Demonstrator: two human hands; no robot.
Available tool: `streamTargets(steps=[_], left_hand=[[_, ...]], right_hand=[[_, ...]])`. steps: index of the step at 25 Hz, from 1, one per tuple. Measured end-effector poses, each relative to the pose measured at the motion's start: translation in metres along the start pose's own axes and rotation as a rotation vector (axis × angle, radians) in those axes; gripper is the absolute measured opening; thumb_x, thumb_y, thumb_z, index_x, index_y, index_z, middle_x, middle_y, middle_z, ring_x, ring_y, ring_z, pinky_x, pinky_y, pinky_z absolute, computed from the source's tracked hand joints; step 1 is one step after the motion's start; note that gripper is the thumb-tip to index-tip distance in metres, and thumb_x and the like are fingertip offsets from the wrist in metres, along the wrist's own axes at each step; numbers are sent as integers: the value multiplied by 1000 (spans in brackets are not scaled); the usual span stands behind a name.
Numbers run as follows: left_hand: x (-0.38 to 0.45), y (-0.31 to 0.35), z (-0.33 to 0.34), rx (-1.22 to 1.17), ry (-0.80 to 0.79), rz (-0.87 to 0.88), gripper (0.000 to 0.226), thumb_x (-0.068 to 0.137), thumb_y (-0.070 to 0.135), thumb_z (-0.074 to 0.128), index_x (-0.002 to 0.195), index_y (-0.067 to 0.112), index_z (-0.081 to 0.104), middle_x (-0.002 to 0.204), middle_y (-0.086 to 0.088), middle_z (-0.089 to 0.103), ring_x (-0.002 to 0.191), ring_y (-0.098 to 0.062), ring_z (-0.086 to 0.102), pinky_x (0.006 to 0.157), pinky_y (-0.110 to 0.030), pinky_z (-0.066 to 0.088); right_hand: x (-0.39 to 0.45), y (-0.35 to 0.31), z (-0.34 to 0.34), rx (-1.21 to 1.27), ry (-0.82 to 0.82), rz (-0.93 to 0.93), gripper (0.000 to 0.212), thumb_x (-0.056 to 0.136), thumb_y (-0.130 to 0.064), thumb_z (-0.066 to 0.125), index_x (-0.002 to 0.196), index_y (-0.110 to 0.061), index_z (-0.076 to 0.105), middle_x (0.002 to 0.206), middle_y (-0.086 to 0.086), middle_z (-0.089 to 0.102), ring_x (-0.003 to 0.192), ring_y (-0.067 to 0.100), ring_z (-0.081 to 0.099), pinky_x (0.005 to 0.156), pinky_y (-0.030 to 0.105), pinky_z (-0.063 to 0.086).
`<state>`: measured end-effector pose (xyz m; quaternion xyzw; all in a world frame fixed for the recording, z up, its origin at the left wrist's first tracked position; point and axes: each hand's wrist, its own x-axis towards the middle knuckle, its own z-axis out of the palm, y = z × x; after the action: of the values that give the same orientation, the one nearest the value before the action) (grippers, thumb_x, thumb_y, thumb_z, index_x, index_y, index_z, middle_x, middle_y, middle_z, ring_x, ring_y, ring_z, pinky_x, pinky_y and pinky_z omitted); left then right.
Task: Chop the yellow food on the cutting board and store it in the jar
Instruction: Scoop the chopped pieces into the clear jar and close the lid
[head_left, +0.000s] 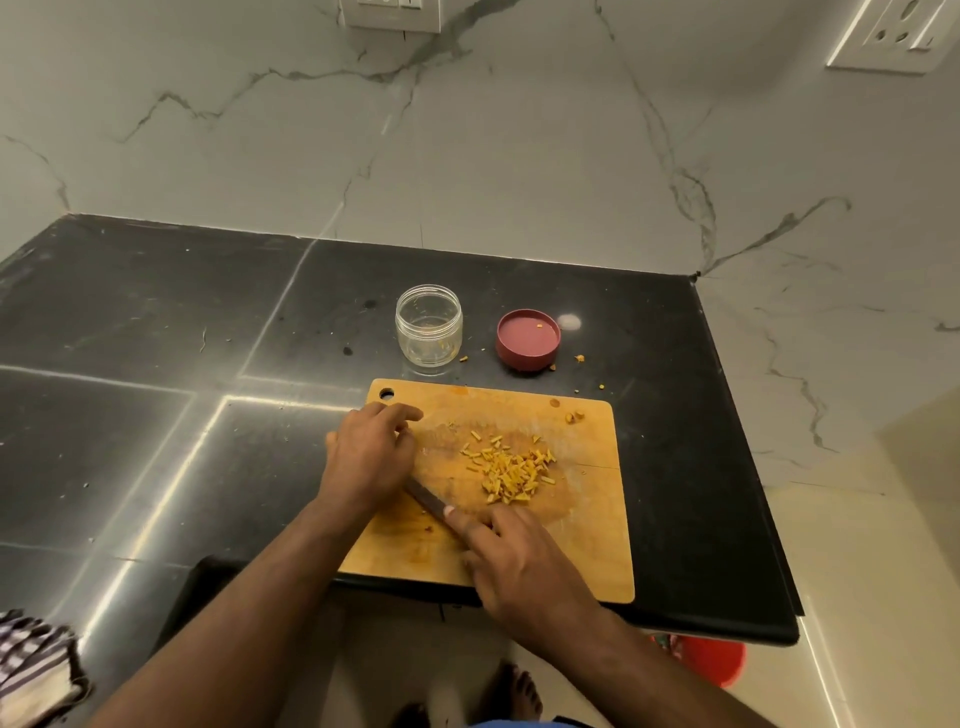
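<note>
Both forearms reach in from the worktop's near edge. On the right hand (524, 561) the grip is closed round a knife (426, 500), forefinger stretched along its spine; the blade runs up and left under the left hand (371, 457), whose fingers are loosely curled and seem to rest on the blade's far end, holding nothing that can be seen.

On the cutting board (597, 519), which overhangs the near edge, the yellow food (511, 470) lies in a loose chopped heap right of the blade, a few bits near the board's far right corner. Behind the board stand the open jar (429, 328), nearly empty, and its red lid (528, 340), upturned, well back from the edge.

Risks, as I judge them: strays already dot the worktop near the lid, so a brisk sweep could scatter more; the left fingers sit close to the edge of the steel; pressing the overhanging board could tip it.
</note>
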<state>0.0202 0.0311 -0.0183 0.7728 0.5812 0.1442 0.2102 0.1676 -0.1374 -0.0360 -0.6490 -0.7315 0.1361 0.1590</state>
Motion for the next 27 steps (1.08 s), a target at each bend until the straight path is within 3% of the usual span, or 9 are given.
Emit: streamTargets(steps=[2,5,8,11,14,20,24,27], left_hand=[[-4,6,2,-12,-2,-11,29,99,25,54,123,35,67,120,8,64,117,-17,52,99,-47,38],[-6,14,5,8,-26,2,30,101,27,51,126,37,66,126,9,63,122,-17,48,100,-47,37],[-7,34,11,114,-136,38,38,104,29,45,138,39,56,137,8,56,128,-20,43,102,-46,34],[-7,53,20,221,-206,66,45,105,26,39,149,35,44,145,4,47,130,-22,39,106,-46,32],[-9,57,26,218,-222,48,43,104,23,39,145,32,49,142,2,48,128,-23,40,104,-45,33],[-13,46,22,14,-204,9,36,102,19,46,130,35,63,127,8,62,120,-20,48,100,-46,44],[-13,45,23,50,-283,-12,42,99,17,46,136,32,60,131,4,58,123,-22,47,103,-48,44],[-21,51,29,-2,-276,16,41,97,14,48,131,30,63,129,5,60,121,-20,50,103,-47,46]], right_hand=[[1,-1,-11,60,10,10,45,99,-37,41,143,-26,43,118,-5,52,104,13,45,88,31,47],[12,26,-40,237,87,182,36,100,-24,47,134,-25,56,121,-9,56,109,4,47,97,24,44],[36,68,-62,116,98,371,39,98,-13,50,136,-23,56,129,-5,55,116,8,50,99,23,42],[58,75,-65,64,-12,362,47,96,-5,48,140,-21,52,137,-3,49,125,13,45,105,25,39],[71,66,-62,4,-132,363,54,95,-5,51,145,-22,43,143,-1,41,132,18,35,109,33,38],[62,64,-67,97,-160,346,54,94,-6,52,144,-25,45,137,-3,47,126,15,44,105,29,41],[60,71,-71,24,-204,418,33,93,-11,53,124,-22,59,124,3,51,111,17,50,96,33,49],[62,49,-59,123,-243,345,44,95,-13,51,138,-23,51,127,1,49,114,16,49,99,31,47]])
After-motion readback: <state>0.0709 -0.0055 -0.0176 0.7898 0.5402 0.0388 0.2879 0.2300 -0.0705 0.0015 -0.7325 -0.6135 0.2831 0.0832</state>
